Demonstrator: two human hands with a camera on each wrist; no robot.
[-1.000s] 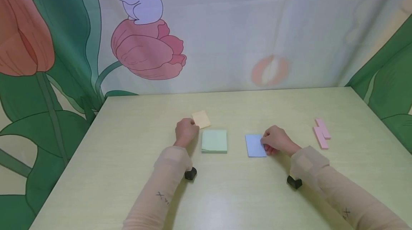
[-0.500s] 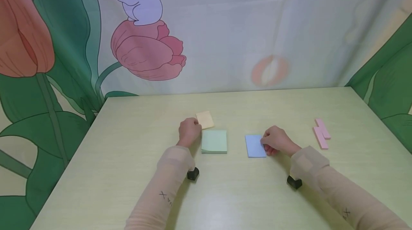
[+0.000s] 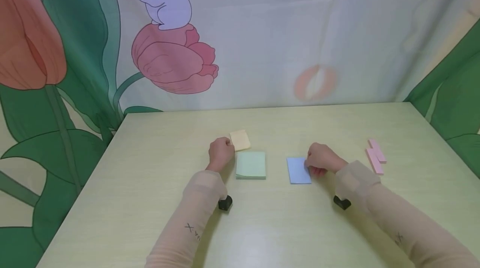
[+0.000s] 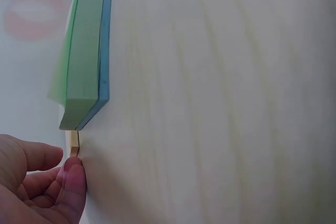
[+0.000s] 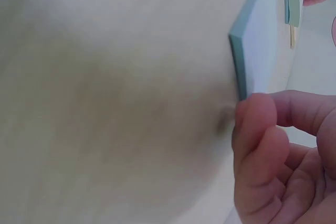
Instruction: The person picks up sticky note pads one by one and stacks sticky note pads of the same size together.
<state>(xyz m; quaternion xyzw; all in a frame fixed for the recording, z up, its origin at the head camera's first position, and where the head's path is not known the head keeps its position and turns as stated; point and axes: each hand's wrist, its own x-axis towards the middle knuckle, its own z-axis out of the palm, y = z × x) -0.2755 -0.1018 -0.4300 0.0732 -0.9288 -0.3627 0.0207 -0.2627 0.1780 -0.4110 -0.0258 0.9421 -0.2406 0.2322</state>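
In the head view my left hand (image 3: 221, 153) is at the near-left corner of a small pale yellow sticky note pad (image 3: 240, 140), pinching its end. The left wrist view shows finger and thumb tips right at the narrow end of this yellow pad (image 4: 74, 140). Next to it lies a square green sticky note pad (image 3: 251, 164), a bluish layer (image 4: 104, 51) under it and its top sheets lifting at one side. My right hand (image 3: 323, 159) pinches the right edge of a blue sticky note pad (image 3: 298, 171), thumb against the index finger (image 5: 257, 111).
Two narrow pink sticky note pads (image 3: 376, 156) lie side by side, offset, on the right of the pale wooden table (image 3: 277, 226). Behind the table hangs a cloth printed with flowers (image 3: 172, 59). A small black device sits under each wrist.
The left hand and the yellow pad have shifted a little right, toward the far side of the green pad, then stopped. The right hand has lifted slightly at the blue pad's edge.
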